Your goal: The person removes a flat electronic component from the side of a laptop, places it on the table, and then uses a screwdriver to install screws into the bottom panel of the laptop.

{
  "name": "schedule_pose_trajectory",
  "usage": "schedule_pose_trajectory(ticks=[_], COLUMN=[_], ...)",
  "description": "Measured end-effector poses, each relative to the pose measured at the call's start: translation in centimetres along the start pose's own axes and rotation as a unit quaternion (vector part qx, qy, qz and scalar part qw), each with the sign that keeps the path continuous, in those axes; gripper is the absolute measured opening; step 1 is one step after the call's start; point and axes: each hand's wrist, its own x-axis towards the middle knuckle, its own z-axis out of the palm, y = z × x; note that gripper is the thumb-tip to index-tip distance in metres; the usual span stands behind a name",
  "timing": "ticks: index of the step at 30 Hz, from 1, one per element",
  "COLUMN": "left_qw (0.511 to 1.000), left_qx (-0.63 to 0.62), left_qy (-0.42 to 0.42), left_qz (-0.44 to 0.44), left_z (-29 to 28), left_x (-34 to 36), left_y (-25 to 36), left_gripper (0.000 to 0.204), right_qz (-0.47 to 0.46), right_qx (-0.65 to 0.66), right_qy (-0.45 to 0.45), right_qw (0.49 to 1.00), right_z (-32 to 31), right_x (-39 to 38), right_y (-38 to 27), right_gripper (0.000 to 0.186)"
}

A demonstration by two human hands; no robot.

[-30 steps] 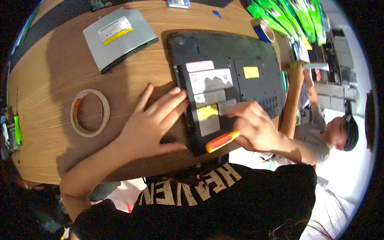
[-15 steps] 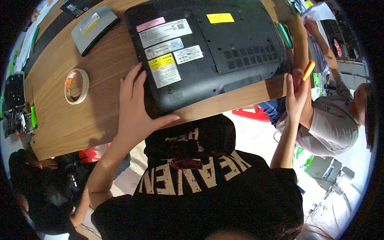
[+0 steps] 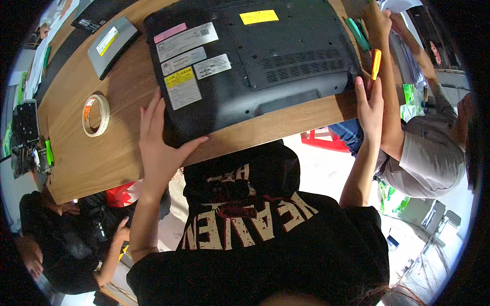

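Note:
A black laptop (image 3: 291, 35) lies underside up on the wooden table (image 3: 76, 168), bearing several labels and a vented panel. My left hand (image 3: 159, 140) has its fingers spread around the laptop's lower-left corner, touching or very near its edge. At the lower-right corner, my right hand (image 3: 369, 109) has its thumb against or beside the laptop's edge and its fingers closed on a screwdriver with a yellow-orange handle (image 3: 376, 62), held upright; the tip is hidden.
A tape roll (image 3: 103, 115), silver drive-like part (image 3: 108, 48) and black case (image 3: 89, 15) lie leftward, with green-handled tool (image 3: 49, 153) farther out. Teal object (image 3: 356, 33) lies beside the laptop. Co-workers (image 3: 423, 158) (image 3: 56, 245) sit either side, one's arm (image 3: 388, 132) close to my right hand.
The laptop has turned so its long side runs along the table's front edge. My right hand, still holding the screwdriver, has moved from over the labels to the right corner.

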Motion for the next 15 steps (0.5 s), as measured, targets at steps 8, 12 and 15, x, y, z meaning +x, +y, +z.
schedule_pose_trajectory(ticks=[8, 12, 15], left_qw=[0.999, 0.999, 0.999], left_qx=[0.029, -0.009, 0.000], left_qy=[-0.038, -0.002, 0.026], left_qz=[-0.016, -0.038, -0.035], left_z=[-0.5, -0.3, 0.0], left_x=[-0.4, -1.2, -1.7], left_y=[0.8, 1.6, 1.4], left_gripper=[0.099, 0.097, 0.095], right_qz=[0.047, -0.022, -0.088], right_qx=[0.501, 0.411, 0.415], right_qy=[0.115, -0.144, -0.108], right_qw=[0.856, 0.900, 0.899], right_z=[-3.4, -1.0, 2.4], right_x=[-0.4, -0.6, 0.1], right_y=[-5.3, -11.5, -13.9], right_gripper=[0.030, 0.027, 0.042])
